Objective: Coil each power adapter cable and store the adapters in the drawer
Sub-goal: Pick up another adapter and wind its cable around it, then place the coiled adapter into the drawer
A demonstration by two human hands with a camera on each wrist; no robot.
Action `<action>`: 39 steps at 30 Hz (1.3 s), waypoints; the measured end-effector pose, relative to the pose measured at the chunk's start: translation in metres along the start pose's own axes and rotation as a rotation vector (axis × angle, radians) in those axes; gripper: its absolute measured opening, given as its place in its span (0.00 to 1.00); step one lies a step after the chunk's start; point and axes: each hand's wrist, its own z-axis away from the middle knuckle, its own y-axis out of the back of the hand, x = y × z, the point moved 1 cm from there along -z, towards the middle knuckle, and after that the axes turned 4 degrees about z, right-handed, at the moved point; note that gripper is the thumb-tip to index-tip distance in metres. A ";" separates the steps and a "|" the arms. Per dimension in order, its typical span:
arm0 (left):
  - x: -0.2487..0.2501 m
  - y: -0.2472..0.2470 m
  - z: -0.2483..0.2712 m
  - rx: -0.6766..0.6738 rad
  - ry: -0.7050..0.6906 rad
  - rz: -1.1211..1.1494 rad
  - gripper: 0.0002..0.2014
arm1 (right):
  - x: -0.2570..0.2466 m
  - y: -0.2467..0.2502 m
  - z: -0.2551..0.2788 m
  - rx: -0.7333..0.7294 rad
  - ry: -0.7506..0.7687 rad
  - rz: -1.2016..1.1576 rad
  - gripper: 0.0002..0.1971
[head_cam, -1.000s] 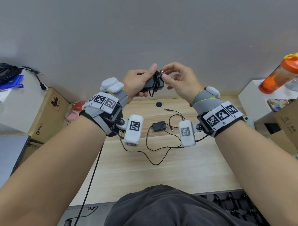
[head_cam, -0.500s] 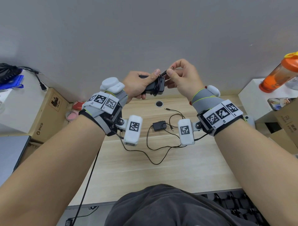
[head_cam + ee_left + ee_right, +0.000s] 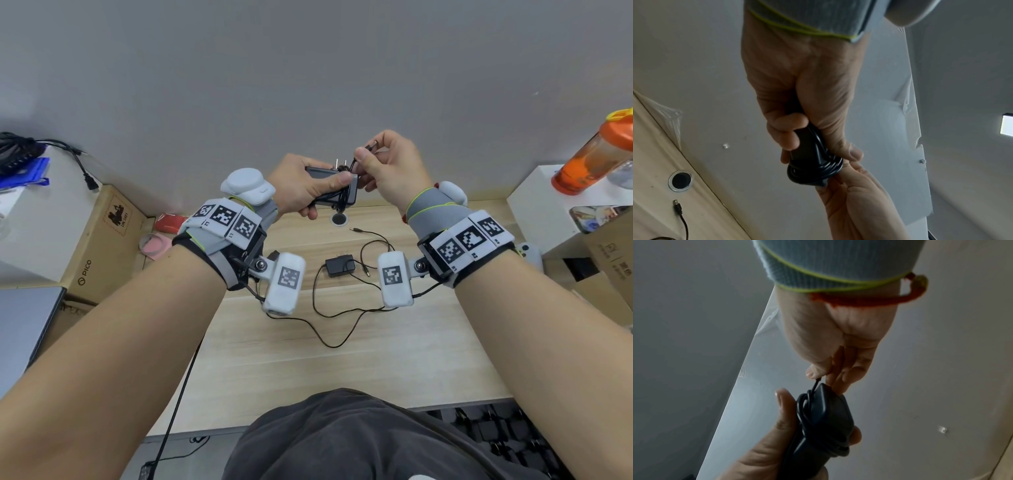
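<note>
My left hand (image 3: 310, 186) grips a black power adapter (image 3: 337, 190) raised above the desk, its cable wound round the body (image 3: 813, 164) and its two plug prongs pointing up. My right hand (image 3: 376, 161) pinches the cable's free end (image 3: 816, 384) between thumb and fingers just above the adapter (image 3: 828, 415). A second black adapter (image 3: 339, 266) lies on the wooden desk (image 3: 394, 359) below my hands, its thin cable (image 3: 337, 342) spread loose in loops and its barrel plug (image 3: 356, 230) lying near the desk's grommet hole. No drawer is in view.
A cardboard box (image 3: 99, 240) and a white surface with black cables (image 3: 20, 154) stand at the left. At the right are an orange bottle (image 3: 592, 157) on a white stand and another carton (image 3: 613, 253). A grey wall rises behind the desk. A black lead (image 3: 178, 404) hangs off the front edge.
My right hand has lifted the cable end up and over the adapter. The left hand has turned the adapter so its prongs point up. The adapter on the desk has not moved.
</note>
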 end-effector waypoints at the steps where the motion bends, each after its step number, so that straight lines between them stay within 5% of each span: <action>1: -0.001 0.000 0.000 -0.015 0.000 -0.013 0.16 | 0.001 0.000 0.000 0.007 0.002 0.009 0.11; 5: -0.004 0.002 -0.001 -0.054 0.005 -0.036 0.23 | 0.004 -0.004 0.002 0.006 -0.023 0.027 0.11; 12: -0.014 0.005 -0.001 -0.126 0.021 -0.068 0.21 | 0.016 -0.015 0.009 -0.055 -0.136 -0.047 0.10; 20: -0.043 -0.016 -0.009 -0.221 0.023 -0.033 0.20 | 0.044 -0.013 0.030 0.066 -0.241 -0.083 0.11; 31: -0.081 -0.118 -0.012 -0.202 0.147 0.067 0.39 | 0.101 0.037 0.103 0.001 -0.523 -0.209 0.24; 39: -0.077 -0.203 0.018 -0.274 0.235 0.048 0.34 | 0.144 0.094 0.157 0.034 -0.611 -0.171 0.11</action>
